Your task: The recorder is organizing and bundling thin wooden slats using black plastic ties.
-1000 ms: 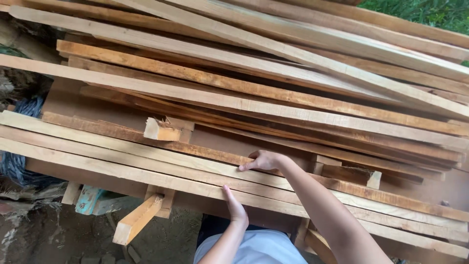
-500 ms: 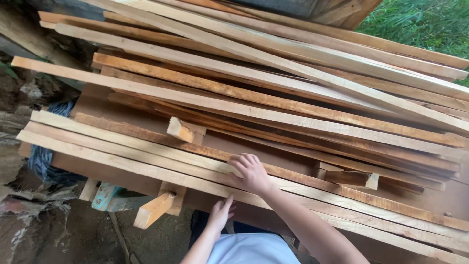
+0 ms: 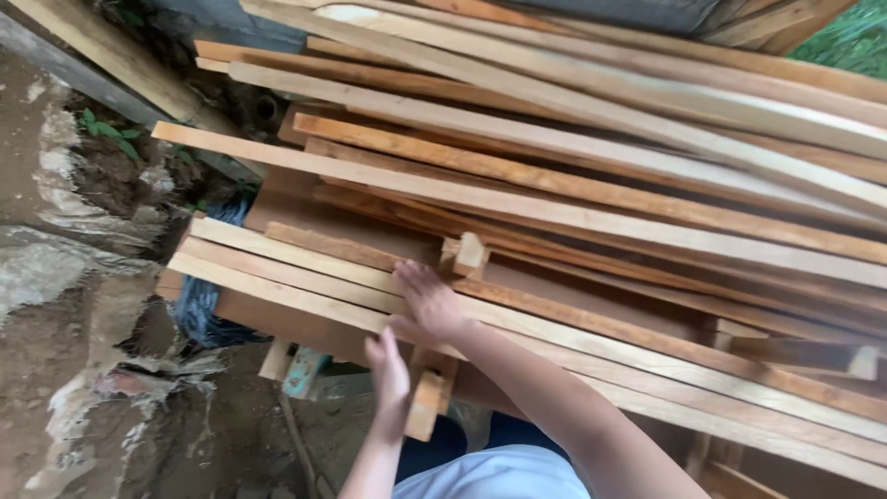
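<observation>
A stack of long planks (image 3: 573,199) is lying slantwise across a brown board (image 3: 323,217), and the front plank (image 3: 277,288) is forming the stack's near edge, its cut end sticking out past the board's left corner. Left of that end the bare dirt ground (image 3: 65,370) is lying open, with a grey sheet (image 3: 55,268) spread over part of it; behind the stack's far-left corner a dark beam (image 3: 83,74) is crossing the soil. Under the front plank a blue-black bundle (image 3: 199,319) is sitting, and just right of it a short wood block (image 3: 427,405) is jutting out from below the edge.

The planks are rough-sawn, pale to orange-brown, and uneven in length. A small offcut (image 3: 469,254) is standing on the board just behind the front planks.

The right hand (image 3: 427,300) is lying flat on the front planks, fingers spread and not closed around anything, just in front of the offcut. The left hand (image 3: 388,370) is pressing up against the front plank's near edge, fingers straight and together, thumb apart, gripping nothing that I can tell; it is just left of the block.
</observation>
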